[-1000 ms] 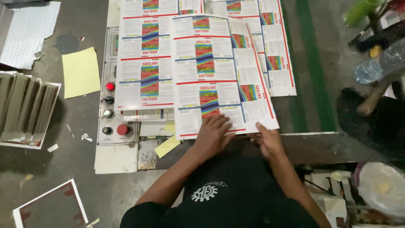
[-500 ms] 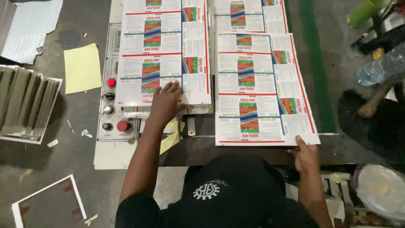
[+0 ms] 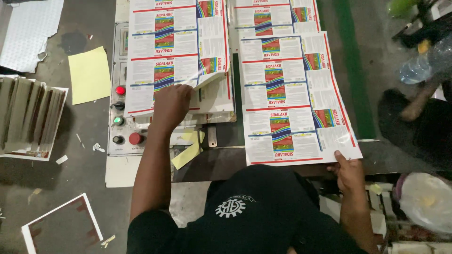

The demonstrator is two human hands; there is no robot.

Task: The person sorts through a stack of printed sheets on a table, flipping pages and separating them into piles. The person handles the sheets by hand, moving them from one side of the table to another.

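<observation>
Under left hand [image 3: 170, 104]: printed sheets [image 3: 176, 51], paper w/ slight gloss, top one smooth and bending at its lifted corner; at right hand [image 3: 349, 170]: single printed sheet [image 3: 294, 101], same glossy paper, flat; left of left hand: control panel [image 3: 123, 117], painted metal, worn, w/ shiny plastic buttons; just below it: desk [image 3: 221, 162], dark scuffed metal; yellow paper [image 3: 89, 75] on floor, matt.

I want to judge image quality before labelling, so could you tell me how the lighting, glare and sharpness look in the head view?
Head view: dim, even light overall; soft sheen on the lifted printed sheet by the left hand; the right-hand sheet, pinched by the right hand, is fairly sharp; right edge, with the plastic bottle, is dark and soft.
</observation>
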